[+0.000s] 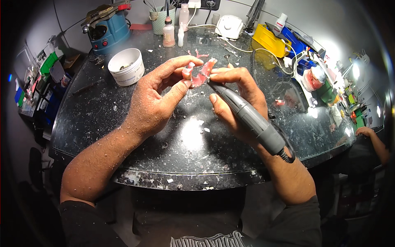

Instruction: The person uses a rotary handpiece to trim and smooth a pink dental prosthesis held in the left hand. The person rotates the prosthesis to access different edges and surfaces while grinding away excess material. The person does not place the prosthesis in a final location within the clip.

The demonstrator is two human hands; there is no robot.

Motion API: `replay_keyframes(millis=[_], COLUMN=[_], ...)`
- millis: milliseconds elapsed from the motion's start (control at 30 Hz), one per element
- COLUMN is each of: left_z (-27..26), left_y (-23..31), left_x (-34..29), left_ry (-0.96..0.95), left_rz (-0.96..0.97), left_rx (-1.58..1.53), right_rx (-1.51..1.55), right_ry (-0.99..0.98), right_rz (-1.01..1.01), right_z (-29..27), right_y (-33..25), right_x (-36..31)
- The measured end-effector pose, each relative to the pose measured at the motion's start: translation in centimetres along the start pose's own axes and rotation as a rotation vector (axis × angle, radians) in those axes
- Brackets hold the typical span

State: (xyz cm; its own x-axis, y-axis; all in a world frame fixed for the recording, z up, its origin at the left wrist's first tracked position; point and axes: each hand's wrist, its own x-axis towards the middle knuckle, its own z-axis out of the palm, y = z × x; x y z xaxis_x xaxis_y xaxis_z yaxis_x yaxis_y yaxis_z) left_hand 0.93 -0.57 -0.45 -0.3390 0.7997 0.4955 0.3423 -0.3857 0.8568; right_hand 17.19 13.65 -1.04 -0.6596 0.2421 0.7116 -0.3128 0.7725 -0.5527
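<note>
A pink denture piece (pixel 201 76) with pale tooth-like edges is pinched between the thumb and fingers of my left hand (pixel 153 96), whose back and forearm are speckled with dust. My right hand (pixel 246 88) grips a dark grey rotary handpiece (pixel 249 115) like a pen. Its nose points up and left at the denture piece; whether its tip touches cannot be made out. The handpiece's cord curls back by my right wrist. Just beyond my fingers lies a thin, branched pink piece (pixel 199 54) on the dark bench (pixel 164 150).
At left stand a white tub (pixel 127 78) and a blue machine (pixel 110 36). Bottles, including a pinkish one (pixel 168 36), and a white control box (pixel 229 27) line the back. Right are a yellow bin (pixel 267 40), a pink fragment (pixel 279 102) and another person's arm (pixel 376 142).
</note>
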Motion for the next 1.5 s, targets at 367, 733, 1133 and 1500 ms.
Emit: replay_keyframes(millis=[367,733,1133,1500], left_z=[0.0,0.2,0.5,0.7], left_y=[-0.3,-0.4,-0.2,0.3], left_x=[0.1,0.1,0.1,-0.2], left_ry=[-0.013,-0.019,0.043,0.114], left_rz=[0.02,0.055,0.402,0.388], left_rx=[-0.008,-0.022,0.395,0.533], right_rx=[-0.099,-0.006,0.179,0.256], right_ry=[0.027,0.046,0.24,0.281], right_rz=[-0.168,-0.078,-0.054,0.051], right_z=[-0.1,0.3,1.0,0.2], right_y=[0.5,0.5,-1.1,-1.1], right_x=[0.5,0.1,0.1,0.4])
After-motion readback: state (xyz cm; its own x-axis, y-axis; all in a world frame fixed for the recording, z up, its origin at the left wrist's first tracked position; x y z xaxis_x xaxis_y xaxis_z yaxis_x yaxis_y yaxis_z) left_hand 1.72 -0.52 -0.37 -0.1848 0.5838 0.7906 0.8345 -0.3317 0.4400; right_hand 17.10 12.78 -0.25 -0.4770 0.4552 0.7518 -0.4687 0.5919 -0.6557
